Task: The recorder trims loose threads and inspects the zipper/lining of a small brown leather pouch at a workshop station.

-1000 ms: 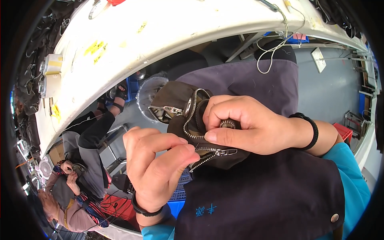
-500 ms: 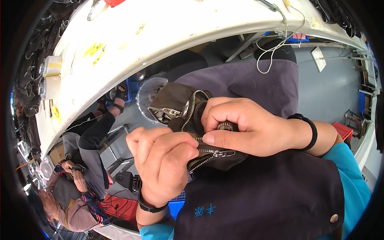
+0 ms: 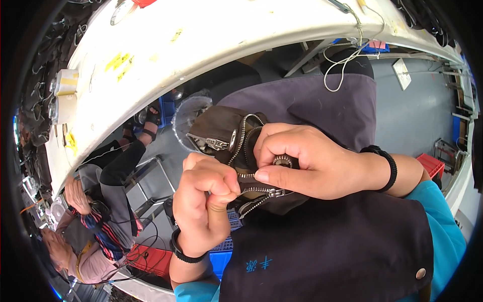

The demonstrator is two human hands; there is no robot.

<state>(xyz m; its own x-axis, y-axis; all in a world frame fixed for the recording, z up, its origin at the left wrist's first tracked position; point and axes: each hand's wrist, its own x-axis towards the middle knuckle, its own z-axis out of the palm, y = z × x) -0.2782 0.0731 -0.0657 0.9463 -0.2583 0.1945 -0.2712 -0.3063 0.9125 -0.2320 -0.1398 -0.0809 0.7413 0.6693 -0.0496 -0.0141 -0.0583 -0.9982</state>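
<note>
A dark brown cloth bag [image 3: 214,122] with several metal-toothed zippers rests on my lap. My right hand [image 3: 314,163] is closed on it, thumb and fingers gripping the zippered edge [image 3: 246,175]. A curl of zipper tape [image 3: 283,160] shows between its fingers. On the bag's left side my left hand [image 3: 204,196] is closed in a pinch, close by a zipper end. Whatever lies between those fingertips is too small to make out. A silver zipper slider [image 3: 276,193] sits below my right hand's thumb. My right hand covers part of the bag.
A white table [image 3: 201,30] curves across the far side, with a cord [image 3: 342,70] hanging off its edge. A clear plastic bag [image 3: 183,123] lies beside the cloth bag. At the left sits another person [image 3: 95,251]. Blue [image 3: 219,261] and red crates [image 3: 151,261] stand low down.
My left hand has drawn slightly left from the zipper and its fingers have curled tighter. My right hand and the cloth bag have hardly moved. The other person's hands and arm have shifted.
</note>
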